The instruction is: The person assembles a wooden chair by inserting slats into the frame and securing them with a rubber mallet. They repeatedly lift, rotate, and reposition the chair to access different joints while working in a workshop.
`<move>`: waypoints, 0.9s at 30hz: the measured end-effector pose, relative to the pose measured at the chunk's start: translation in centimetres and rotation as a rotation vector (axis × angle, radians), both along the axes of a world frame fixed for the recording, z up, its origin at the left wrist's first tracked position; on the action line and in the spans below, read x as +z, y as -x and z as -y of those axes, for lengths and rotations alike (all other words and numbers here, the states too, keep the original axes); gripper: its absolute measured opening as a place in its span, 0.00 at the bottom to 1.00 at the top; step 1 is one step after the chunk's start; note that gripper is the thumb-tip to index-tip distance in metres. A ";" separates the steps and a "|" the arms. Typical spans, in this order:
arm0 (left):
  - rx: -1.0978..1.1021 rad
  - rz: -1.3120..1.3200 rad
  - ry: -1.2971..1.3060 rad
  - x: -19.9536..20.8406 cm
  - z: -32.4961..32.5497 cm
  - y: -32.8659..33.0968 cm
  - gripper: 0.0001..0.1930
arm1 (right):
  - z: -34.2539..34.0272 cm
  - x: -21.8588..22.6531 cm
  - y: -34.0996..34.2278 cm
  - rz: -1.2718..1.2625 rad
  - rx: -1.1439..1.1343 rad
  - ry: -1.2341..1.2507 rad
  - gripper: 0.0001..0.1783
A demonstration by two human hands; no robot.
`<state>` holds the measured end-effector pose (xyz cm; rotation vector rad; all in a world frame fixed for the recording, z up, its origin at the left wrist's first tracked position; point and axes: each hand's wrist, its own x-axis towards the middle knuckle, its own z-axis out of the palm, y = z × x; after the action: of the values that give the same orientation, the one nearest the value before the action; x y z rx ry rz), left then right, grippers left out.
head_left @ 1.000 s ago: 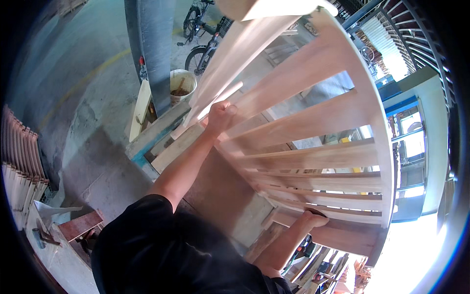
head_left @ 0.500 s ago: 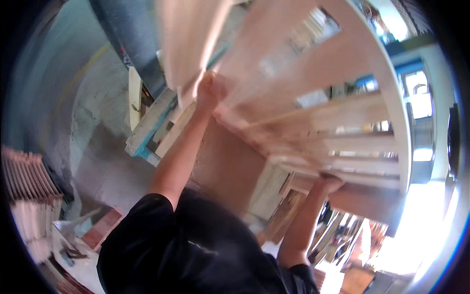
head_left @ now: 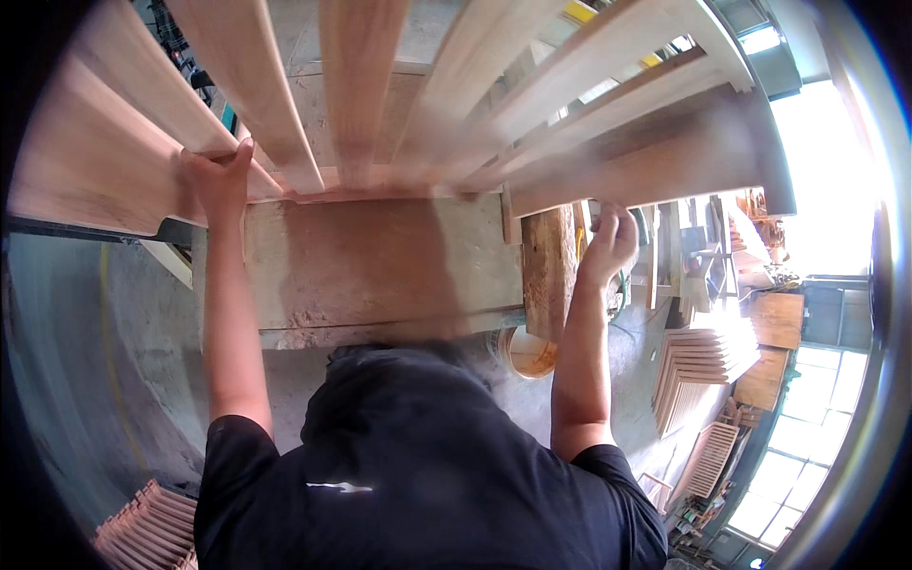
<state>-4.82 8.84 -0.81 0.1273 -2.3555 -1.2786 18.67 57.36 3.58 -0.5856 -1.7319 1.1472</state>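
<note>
A large slatted wooden frame (head_left: 356,85) of pale, bare wood spans the upper part of the head view, its slats fanning away from me. At its left side my left hand (head_left: 220,176) is closed round a slat edge, thumb up. My right hand (head_left: 613,245) is at the lower edge of the frame's wide right end board (head_left: 646,166). Its fingers are curled against that edge, and the fingertips are partly hidden. Below the frame's near rail lies a worn worktable (head_left: 380,261) with a brown, dusty patch.
A thick timber block (head_left: 548,275) stands at the table's right end, with a round bucket (head_left: 532,351) below it. Stacked wooden parts (head_left: 698,366) are at the right, and more slatted pieces (head_left: 147,527) at lower left. Bright windows (head_left: 798,446) line the right side.
The frame, tilted up toward the right before, now stretches more level across in front of me. My arms have spread apart, the left hand toward the left. The whole view has turned.
</note>
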 end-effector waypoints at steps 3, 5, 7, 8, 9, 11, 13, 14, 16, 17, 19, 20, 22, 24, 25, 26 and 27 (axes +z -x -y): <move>0.004 0.011 0.041 -0.8 0.1 0.3 0.33 | -2.9 0.2 -2.0 0.048 -0.219 -0.222 0.13; -0.064 0.025 0.020 -1.0 0.8 0.3 0.28 | -3.3 1.6 -0.5 0.015 -0.009 -0.187 0.13; -0.183 0.049 0.004 -0.4 1.5 -0.7 0.23 | -3.8 2.4 0.6 -0.004 0.154 -0.127 0.15; -0.245 0.068 0.018 -0.5 1.6 -1.0 0.21 | -4.0 2.6 1.2 -0.004 0.216 -0.089 0.16; -0.298 0.087 0.043 -0.4 2.1 -0.7 0.19 | -3.7 2.5 1.9 -0.010 0.286 -0.039 0.17; -0.365 0.142 0.028 0.2 2.9 -0.4 0.18 | -6.3 1.6 1.9 0.251 0.186 -0.149 0.15; -0.345 0.174 0.011 0.3 2.7 -0.3 0.20 | -7.7 -0.2 2.5 0.252 0.154 -0.195 0.15; -0.317 0.185 0.038 0.2 3.1 -0.3 0.22 | -8.3 -0.9 2.7 0.229 0.174 -0.228 0.16; -0.285 0.312 0.296 0.7 4.3 0.3 0.28 | -8.6 -1.4 3.1 0.176 0.208 -0.157 0.22; -0.275 0.313 0.282 0.8 5.0 -0.5 0.30 | -9.0 -1.8 3.2 0.192 0.217 -0.174 0.22; -0.287 0.296 0.242 2.1 4.2 -1.4 0.35 | -8.5 -0.5 2.7 0.248 0.162 -0.205 0.22; -0.295 0.221 0.189 2.6 4.1 -2.3 0.36 | -8.1 -0.2 2.5 0.245 0.168 -0.159 0.21; -0.312 0.070 0.075 3.3 4.2 -4.9 0.38 | -7.8 -0.2 2.4 0.242 0.177 -0.075 0.19; -0.326 0.068 0.012 4.2 4.6 -5.8 0.41 | -9.2 -0.9 2.5 0.322 0.196 -0.134 0.22; -0.333 0.041 -0.007 4.4 4.6 -5.9 0.41 | -9.5 -1.1 2.6 0.303 0.216 -0.148 0.23; -0.343 0.014 -0.026 4.7 4.6 -5.9 0.41 | -9.8 -1.4 2.6 0.285 0.234 -0.162 0.24; -0.352 0.024 -0.024 5.9 4.0 -5.8 0.42 | -10.0 -1.5 2.7 0.294 0.221 -0.162 0.24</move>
<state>0.99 4.88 5.08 -0.2785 -2.4582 -1.4698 16.00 67.31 2.09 -0.4902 -2.1641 1.0981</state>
